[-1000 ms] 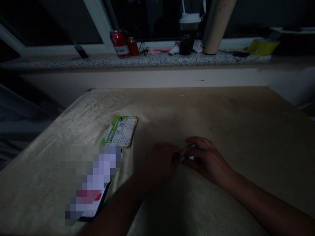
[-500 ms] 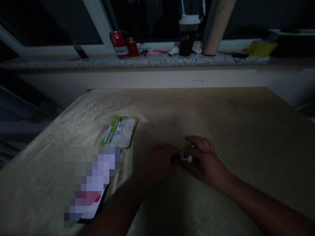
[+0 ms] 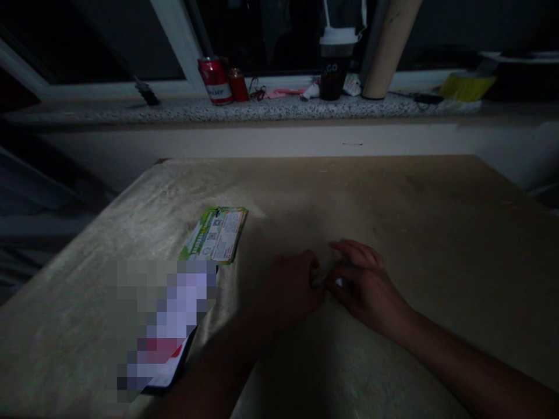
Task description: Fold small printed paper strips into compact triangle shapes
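Observation:
In the middle of the table (image 3: 393,203), my two hands work close together in dim light. My left hand (image 3: 292,285) is closed, its fingers curled at the near side of a small thing that I cannot make out. My right hand (image 3: 364,285) pinches a small object with a whitish part (image 3: 339,282) between thumb and fingers. Fingers and shadow hide most of it, so its kind does not show. A phone with a lit, blurred-out screen (image 3: 183,302) lies left of my left forearm. Just beyond the phone lies a green and white printed card or packet (image 3: 218,235).
Along the speckled windowsill (image 3: 279,109) behind the table stand a red can (image 3: 215,81), a small red container (image 3: 238,85), a dark lidded cup (image 3: 334,67) and a cardboard tube (image 3: 388,52). A yellow item (image 3: 467,86) sits further right.
Less of the whitish part shows now between my right fingers. My left fingers have shifted slightly toward my right hand. The whole view has moved a little; phone and card stay put.

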Tool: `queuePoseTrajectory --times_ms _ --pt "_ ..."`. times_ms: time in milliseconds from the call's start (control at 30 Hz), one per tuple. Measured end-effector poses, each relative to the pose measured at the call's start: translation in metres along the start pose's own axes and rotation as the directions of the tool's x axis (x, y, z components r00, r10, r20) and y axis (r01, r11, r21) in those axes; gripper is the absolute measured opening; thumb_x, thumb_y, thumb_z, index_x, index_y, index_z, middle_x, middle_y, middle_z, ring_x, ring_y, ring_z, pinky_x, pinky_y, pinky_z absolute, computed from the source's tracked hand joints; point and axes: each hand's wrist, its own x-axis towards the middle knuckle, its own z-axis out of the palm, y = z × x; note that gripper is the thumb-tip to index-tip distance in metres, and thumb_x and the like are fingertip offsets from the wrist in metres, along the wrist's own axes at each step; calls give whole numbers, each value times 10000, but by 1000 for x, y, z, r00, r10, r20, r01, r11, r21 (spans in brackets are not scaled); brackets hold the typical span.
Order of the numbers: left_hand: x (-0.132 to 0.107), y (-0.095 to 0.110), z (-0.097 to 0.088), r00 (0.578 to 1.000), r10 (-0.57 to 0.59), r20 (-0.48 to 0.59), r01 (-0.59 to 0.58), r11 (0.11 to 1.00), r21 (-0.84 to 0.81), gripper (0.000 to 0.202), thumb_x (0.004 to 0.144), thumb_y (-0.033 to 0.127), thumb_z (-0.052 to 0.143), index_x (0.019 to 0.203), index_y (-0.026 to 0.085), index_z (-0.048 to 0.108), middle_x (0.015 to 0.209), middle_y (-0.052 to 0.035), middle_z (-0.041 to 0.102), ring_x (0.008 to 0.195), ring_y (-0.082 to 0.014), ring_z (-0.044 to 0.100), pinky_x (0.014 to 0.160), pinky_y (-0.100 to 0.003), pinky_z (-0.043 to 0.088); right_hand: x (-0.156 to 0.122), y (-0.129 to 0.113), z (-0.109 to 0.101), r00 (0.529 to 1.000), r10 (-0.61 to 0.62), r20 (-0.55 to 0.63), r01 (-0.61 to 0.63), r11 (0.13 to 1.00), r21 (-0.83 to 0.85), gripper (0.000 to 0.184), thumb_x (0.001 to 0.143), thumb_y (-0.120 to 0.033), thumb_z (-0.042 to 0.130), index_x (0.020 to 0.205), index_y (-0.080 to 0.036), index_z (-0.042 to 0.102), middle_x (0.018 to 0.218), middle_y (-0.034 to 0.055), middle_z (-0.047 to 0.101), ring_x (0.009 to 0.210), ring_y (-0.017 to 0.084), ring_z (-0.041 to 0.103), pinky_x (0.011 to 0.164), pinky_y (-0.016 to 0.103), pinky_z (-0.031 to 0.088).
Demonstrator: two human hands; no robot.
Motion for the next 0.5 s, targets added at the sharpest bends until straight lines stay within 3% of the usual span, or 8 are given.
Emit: queuePoseTrajectory --times_ms 267,500 --pt "3 -2 0 1000 -6 22 5 1000 19 186 805 361 708 881 198 665 798 -27 716 747 -226 679 779 -345 469 0 -1 -3 1000 7 0 -7 1000 8 116 840 -189 734 867 -282 800 1414 88 615 1357 374 494 1091 599 392" --pt "5 -1 -6 996 -36 77 34 999 22 150 786 245 689 928 200 671 838 -28 732 751 -209 680 752 -319 478 0 0 -4 1000 10 1 -10 1000 10 86 843 -215 749 862 -279 802 1399 90 628 1341 365 515 1082 589 402"
